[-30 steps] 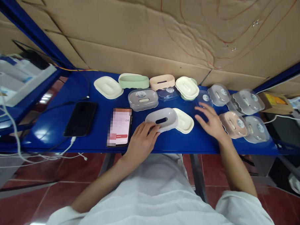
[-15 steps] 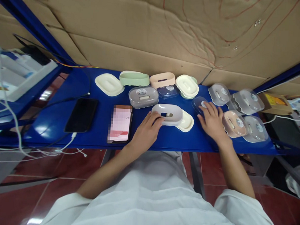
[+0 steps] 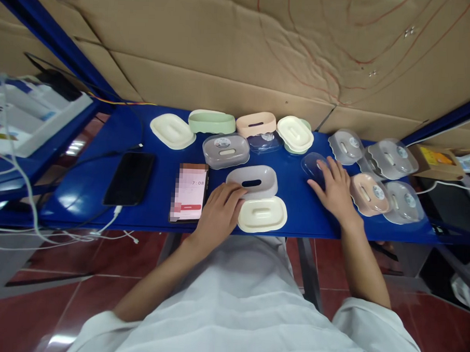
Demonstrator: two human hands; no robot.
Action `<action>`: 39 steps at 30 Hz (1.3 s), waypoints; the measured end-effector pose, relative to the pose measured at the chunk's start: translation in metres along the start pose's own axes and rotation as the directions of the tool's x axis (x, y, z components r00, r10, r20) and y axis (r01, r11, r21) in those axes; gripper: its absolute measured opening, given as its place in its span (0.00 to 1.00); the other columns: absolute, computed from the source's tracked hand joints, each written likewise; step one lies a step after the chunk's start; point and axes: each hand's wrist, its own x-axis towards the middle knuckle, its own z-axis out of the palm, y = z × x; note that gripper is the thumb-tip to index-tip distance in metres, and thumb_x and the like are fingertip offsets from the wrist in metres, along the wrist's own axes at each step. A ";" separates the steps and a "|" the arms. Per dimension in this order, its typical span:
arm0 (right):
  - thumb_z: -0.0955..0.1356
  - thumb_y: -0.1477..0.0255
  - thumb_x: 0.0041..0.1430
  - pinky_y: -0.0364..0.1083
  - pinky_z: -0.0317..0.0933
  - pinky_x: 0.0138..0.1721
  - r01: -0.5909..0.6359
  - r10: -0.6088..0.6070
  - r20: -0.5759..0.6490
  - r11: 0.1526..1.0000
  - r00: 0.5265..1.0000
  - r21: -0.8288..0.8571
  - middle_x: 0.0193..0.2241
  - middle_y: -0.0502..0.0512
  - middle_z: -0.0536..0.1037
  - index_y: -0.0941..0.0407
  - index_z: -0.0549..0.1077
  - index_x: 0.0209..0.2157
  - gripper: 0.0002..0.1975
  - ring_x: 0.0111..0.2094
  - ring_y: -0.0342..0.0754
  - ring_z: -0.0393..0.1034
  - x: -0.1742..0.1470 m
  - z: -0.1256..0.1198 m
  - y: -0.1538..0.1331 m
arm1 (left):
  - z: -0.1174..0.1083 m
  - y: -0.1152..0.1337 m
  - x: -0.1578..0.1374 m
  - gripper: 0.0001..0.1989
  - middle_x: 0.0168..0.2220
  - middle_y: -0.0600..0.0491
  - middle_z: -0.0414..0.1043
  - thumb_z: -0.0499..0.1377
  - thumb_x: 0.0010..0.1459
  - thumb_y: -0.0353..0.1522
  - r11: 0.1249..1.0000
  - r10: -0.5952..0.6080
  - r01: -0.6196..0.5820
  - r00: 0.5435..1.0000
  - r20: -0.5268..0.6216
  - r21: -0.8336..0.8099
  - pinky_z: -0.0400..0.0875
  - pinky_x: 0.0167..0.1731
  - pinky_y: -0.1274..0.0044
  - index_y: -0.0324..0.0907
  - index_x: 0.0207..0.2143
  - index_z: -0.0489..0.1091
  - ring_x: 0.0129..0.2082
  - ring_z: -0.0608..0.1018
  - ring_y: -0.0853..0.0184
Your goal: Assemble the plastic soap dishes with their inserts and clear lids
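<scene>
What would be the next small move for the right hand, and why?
Probably close the right hand on the clear lid and lift it. Its fingers already rest flat on that lid, while the left hand touches the grey soap dish base near the cream tray.

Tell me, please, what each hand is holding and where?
Left hand touches the grey dish's near-left edge; right hand rests on the clear lid's right side. Neither is lifted.
</scene>
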 end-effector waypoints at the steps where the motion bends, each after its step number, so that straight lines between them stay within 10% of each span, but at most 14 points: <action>1: 0.63 0.51 0.74 0.78 0.50 0.71 -0.043 0.043 0.010 0.998 0.999 -0.039 0.76 0.68 0.58 0.52 0.62 0.74 0.34 0.77 0.72 0.49 0.001 0.002 0.008 | -0.002 0.003 -0.003 0.12 0.54 0.43 0.77 0.55 0.74 0.28 1.000 0.009 -0.009 1.000 -0.009 0.005 0.76 0.60 0.59 0.41 0.57 0.70 0.56 0.79 0.54; 7: 0.61 0.56 0.77 0.76 0.45 0.74 0.082 -0.082 -0.025 0.996 0.996 0.020 0.77 0.65 0.56 0.50 0.60 0.75 0.31 0.79 0.68 0.46 -0.017 -0.004 -0.015 | -0.009 0.028 -0.020 0.16 0.52 0.44 0.80 0.58 0.71 0.24 0.984 0.163 -0.165 0.986 0.043 0.061 0.73 0.58 0.60 0.42 0.58 0.72 0.53 0.81 0.55; 12: 0.68 0.59 0.75 0.64 0.54 0.75 0.505 -0.528 0.037 0.828 0.848 0.243 0.73 0.59 0.67 0.46 0.64 0.73 0.30 0.75 0.59 0.59 -0.055 -0.008 -0.085 | -0.005 0.034 -0.030 0.14 0.53 0.45 0.81 0.60 0.72 0.28 0.945 0.270 -0.291 0.951 0.151 0.147 0.71 0.59 0.60 0.43 0.58 0.73 0.54 0.82 0.56; 17: 0.67 0.68 0.76 0.61 0.61 0.73 0.550 -0.579 0.042 0.793 0.814 0.263 0.67 0.56 0.76 0.46 0.70 0.69 0.23 0.71 0.54 0.67 -0.069 0.002 -0.100 | -0.004 0.026 -0.032 0.12 0.51 0.46 0.82 0.61 0.72 0.28 0.923 0.325 -0.354 0.927 0.185 0.150 0.72 0.58 0.61 0.42 0.56 0.74 0.52 0.82 0.57; 20: 0.66 0.62 0.77 0.65 0.58 0.74 0.443 -0.464 0.049 0.868 0.884 0.227 0.72 0.57 0.68 0.45 0.67 0.72 0.26 0.74 0.58 0.61 -0.054 -0.002 -0.071 | -0.002 0.021 -0.031 0.12 0.54 0.44 0.79 0.62 0.72 0.29 0.953 0.283 -0.296 0.946 0.157 0.067 0.74 0.60 0.59 0.43 0.55 0.75 0.56 0.81 0.55; 23: 0.67 0.54 0.74 0.74 0.53 0.72 0.068 -0.067 -0.013 0.997 0.998 0.039 0.76 0.66 0.59 0.50 0.60 0.76 0.35 0.77 0.69 0.53 -0.028 -0.004 -0.026 | 0.000 0.017 -0.031 0.12 0.65 0.39 0.70 0.64 0.71 0.31 0.985 0.171 -0.168 0.982 0.083 -0.047 0.74 0.64 0.55 0.44 0.55 0.74 0.68 0.73 0.49; 27: 0.69 0.51 0.71 0.76 0.59 0.68 -0.177 0.177 -0.004 0.984 0.984 0.012 0.73 0.73 0.63 0.55 0.65 0.73 0.38 0.72 0.75 0.62 -0.008 -0.004 0.009 | 0.001 0.015 -0.031 0.22 0.73 0.38 0.58 0.65 0.70 0.32 0.977 0.008 0.017 0.993 0.117 -0.212 0.72 0.68 0.56 0.46 0.64 0.67 0.74 0.66 0.50; 33: 0.66 0.60 0.76 0.62 0.60 0.73 0.195 -0.307 0.203 0.879 0.930 0.434 0.77 0.55 0.59 0.41 0.58 0.76 0.32 0.77 0.58 0.55 -0.037 -0.018 -0.053 | 0.007 0.009 -0.028 0.48 0.74 0.38 0.59 0.72 0.64 0.36 0.899 -0.159 0.218 0.971 0.179 -0.380 0.68 0.71 0.57 0.52 0.77 0.47 0.74 0.67 0.51; 39: 0.68 0.67 0.75 0.70 0.57 0.74 0.408 -0.469 0.119 0.848 0.875 0.339 0.80 0.50 0.44 0.34 0.48 0.78 0.39 0.79 0.65 0.47 -0.055 -0.009 -0.109 | 0.007 0.003 -0.029 0.53 0.75 0.37 0.59 0.72 0.63 0.39 0.891 -0.164 0.236 0.964 0.210 -0.388 0.68 0.70 0.55 0.52 0.79 0.43 0.74 0.67 0.48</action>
